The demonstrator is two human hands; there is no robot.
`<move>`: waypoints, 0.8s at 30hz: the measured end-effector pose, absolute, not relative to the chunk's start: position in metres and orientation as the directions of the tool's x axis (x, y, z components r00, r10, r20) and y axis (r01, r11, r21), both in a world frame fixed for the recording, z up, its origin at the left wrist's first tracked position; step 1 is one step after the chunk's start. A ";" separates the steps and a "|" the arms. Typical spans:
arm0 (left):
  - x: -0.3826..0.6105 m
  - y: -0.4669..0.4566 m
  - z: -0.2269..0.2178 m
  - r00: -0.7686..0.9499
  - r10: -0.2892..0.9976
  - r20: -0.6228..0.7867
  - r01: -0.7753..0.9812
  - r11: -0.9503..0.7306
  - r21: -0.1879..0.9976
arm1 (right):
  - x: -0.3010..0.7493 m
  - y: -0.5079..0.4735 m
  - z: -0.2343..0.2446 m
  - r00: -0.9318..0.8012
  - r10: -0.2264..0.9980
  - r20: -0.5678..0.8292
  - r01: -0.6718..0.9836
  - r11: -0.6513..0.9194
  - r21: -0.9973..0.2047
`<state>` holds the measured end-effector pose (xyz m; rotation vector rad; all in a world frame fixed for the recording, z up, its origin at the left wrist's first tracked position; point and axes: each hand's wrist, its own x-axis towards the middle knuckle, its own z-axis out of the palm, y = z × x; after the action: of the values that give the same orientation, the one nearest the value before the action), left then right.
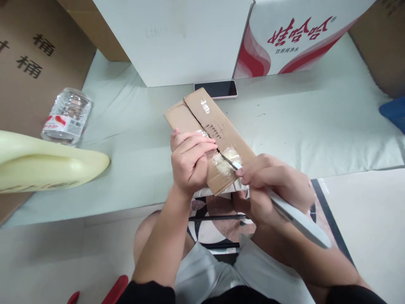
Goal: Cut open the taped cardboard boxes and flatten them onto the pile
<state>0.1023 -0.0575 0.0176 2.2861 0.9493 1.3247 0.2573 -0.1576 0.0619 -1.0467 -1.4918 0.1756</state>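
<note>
A small brown cardboard box lies at the front of a pale mat, sealed with clear tape along its seam. My left hand is closed on the box's near left side and steadies it. My right hand grips a white utility knife, whose blade tip rests in the taped seam just right of my left fingers.
A phone lies face up behind the box. Large white cartons and a red-printed one stand at the back. A water bottle and a pale yellow object are at the left; a blue item is at the right edge.
</note>
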 end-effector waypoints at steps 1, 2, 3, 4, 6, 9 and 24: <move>0.102 -0.058 0.018 0.344 0.691 0.636 0.384 -0.722 0.576 | 0.257 -0.157 0.061 0.144 0.669 0.729 0.497 0.588 -0.638; 0.102 -0.057 0.017 0.345 0.692 0.634 0.386 -0.720 0.576 | 0.257 -0.156 0.061 0.132 0.669 0.731 0.501 0.591 -0.632; 0.102 -0.057 0.017 0.346 0.694 0.632 0.388 -0.719 0.577 | 0.257 -0.156 0.061 0.120 0.675 0.728 0.505 0.590 -0.630; 0.102 -0.057 0.017 0.346 0.693 0.632 0.388 -0.719 0.577 | 0.258 -0.157 0.061 0.112 0.686 0.719 0.508 0.582 -0.634; 0.103 -0.057 0.017 0.343 0.688 0.640 0.381 -0.725 0.574 | 0.260 -0.160 0.062 0.130 0.692 0.710 0.506 0.570 -0.648; 0.103 -0.057 0.016 0.333 0.678 0.655 0.373 -0.733 0.569 | 0.262 -0.164 0.063 0.134 0.670 0.730 0.491 0.595 -0.636; 0.104 -0.058 0.015 0.333 0.673 0.661 0.373 -0.738 0.563 | 0.259 -0.180 0.070 0.136 0.712 0.689 0.445 0.577 -0.685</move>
<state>0.1037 -0.0582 0.0154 2.2923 0.9332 1.3633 0.2587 -0.1799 0.0700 -1.0322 -1.4984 0.2541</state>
